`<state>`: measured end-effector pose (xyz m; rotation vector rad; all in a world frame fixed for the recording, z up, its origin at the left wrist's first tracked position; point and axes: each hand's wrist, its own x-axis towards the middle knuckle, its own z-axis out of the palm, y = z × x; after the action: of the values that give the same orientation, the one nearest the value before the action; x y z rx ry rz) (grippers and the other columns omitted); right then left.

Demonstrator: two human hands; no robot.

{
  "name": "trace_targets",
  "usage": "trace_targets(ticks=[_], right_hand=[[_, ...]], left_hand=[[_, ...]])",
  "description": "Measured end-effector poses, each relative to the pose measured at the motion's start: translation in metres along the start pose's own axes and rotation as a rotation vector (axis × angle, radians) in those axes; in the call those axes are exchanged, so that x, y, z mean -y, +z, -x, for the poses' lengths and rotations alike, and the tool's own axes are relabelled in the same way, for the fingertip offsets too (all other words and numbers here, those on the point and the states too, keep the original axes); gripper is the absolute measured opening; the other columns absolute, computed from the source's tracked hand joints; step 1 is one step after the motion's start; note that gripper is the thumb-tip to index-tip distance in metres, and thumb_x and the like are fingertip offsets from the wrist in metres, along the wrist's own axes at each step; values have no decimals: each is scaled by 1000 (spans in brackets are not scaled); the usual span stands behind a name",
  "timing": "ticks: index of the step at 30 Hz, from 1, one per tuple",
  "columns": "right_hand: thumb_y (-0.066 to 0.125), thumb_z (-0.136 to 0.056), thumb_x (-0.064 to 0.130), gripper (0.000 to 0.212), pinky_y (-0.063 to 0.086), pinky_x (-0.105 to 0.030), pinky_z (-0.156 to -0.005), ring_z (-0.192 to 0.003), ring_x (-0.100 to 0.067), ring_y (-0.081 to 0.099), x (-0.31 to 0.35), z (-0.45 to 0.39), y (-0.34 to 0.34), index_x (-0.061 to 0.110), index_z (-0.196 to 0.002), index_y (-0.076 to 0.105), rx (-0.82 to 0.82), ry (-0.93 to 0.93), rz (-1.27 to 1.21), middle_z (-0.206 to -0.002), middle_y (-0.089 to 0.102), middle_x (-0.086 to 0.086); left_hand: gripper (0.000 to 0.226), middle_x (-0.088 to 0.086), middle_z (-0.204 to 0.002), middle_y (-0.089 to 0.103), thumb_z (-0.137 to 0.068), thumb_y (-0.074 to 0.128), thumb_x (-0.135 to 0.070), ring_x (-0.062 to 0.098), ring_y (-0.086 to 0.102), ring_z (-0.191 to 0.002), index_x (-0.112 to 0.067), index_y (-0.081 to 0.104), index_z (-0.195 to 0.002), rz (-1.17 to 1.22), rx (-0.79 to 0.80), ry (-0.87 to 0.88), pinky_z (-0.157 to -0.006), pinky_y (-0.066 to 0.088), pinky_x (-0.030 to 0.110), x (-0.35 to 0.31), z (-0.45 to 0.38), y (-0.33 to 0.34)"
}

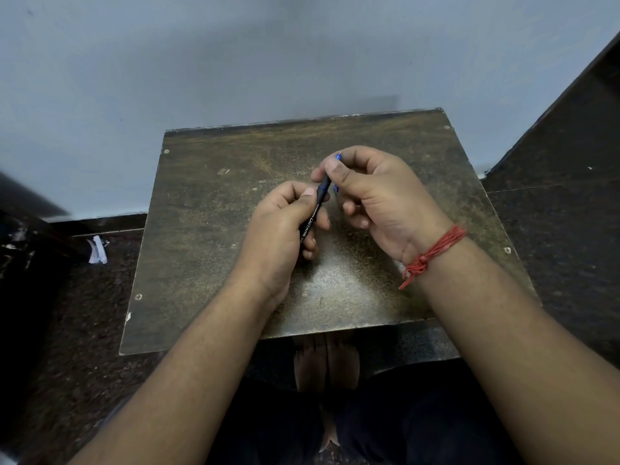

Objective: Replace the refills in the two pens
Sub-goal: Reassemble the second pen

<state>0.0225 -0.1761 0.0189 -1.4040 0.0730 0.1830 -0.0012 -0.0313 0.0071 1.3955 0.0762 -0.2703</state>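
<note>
Both hands are raised over the middle of a worn brown wooden board (208,229). My left hand (278,236) grips the lower barrel of a black pen (313,213) with white lettering, fingers curled round it. My right hand (375,196) pinches the pen's upper end between thumb and forefinger, where the barrel turns blue. A small blue piece (338,157) sticks out above the right forefinger, and more blue shows behind the thumb; I cannot tell whether it is a second pen or a part. No other pen or loose refill is visible on the board.
The board lies on a dark speckled floor against a pale blue wall. A crumpled white paper (97,250) lies on the floor to the left. Dark furniture (570,129) edges in on the right and far left. A red thread is tied round my right wrist.
</note>
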Motion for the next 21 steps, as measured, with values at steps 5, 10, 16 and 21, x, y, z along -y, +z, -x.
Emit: trace_targets(ticks=[5, 10, 16, 21], right_hand=[[67, -93, 31, 27, 27, -18, -35, -45, -7, 44, -1, 0, 2, 6, -101, 58, -62, 17, 45, -94, 61, -16], [58, -100, 16, 13, 25, -19, -36, -47, -7, 43, 2, 2, 0, 7, -103, 66, -20, -6, -2, -99, 69, -9], [68, -94, 23, 18, 26, -17, -38, -43, -9, 41, 3, 2, 2, 14, -85, 55, -62, 21, 60, -67, 62, -2], [67, -94, 31, 23, 27, -18, -41, -47, -12, 44, 2, 3, 4, 9, -95, 62, -74, 8, 91, -82, 65, -7]], left_hand=[[17, -2, -62, 59, -103, 47, -20, 9, 39, -44, -13, 58, -91, 11, 24, -1, -43, 31, 23, -1, 1, 2], [16, -2, -62, 59, -103, 47, -19, 9, 39, -44, -8, 59, -101, 15, 11, -2, -43, 31, 23, 0, 0, -1], [16, -2, -61, 59, -103, 48, -19, 9, 38, -44, -8, 57, -100, 6, 16, 5, -42, 31, 22, 1, 0, 2], [16, -2, -62, 59, -104, 47, -19, 9, 39, -45, -10, 58, -97, 12, 9, -1, -43, 31, 22, 0, 1, 2]])
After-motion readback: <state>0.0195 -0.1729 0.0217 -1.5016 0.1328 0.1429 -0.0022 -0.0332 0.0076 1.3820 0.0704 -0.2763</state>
